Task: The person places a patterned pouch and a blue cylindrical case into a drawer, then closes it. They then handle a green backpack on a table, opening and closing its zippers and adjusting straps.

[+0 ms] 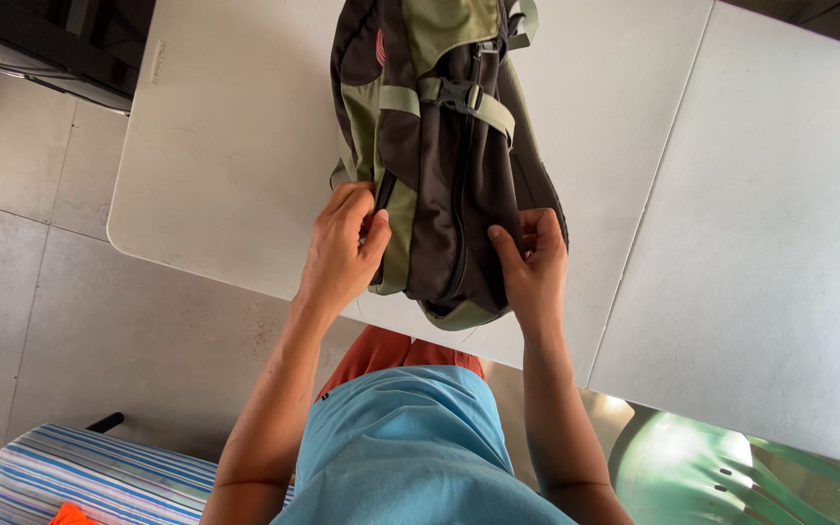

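Observation:
A dark grey and olive green backpack (pixel 444 146) lies on a white folding table (pixel 235 146), its near end toward me. My left hand (pixel 342 248) pinches the bag's left edge near a side zipper, fingers closed on the fabric. My right hand (pixel 534 262) grips the bag's right lower edge, thumb on the dark panel. A green strap with a black buckle (pixel 459 94) crosses the front of the bag. The long zipper down the middle looks closed.
A second white table top (pixel 770 233) adjoins on the right across a seam. A green plastic chair (pixel 692 467) stands at lower right. A blue striped cushion (pixel 99 476) sits at lower left on the grey tiled floor (pixel 21 321). Dark furniture (pixel 51 44) is at upper left.

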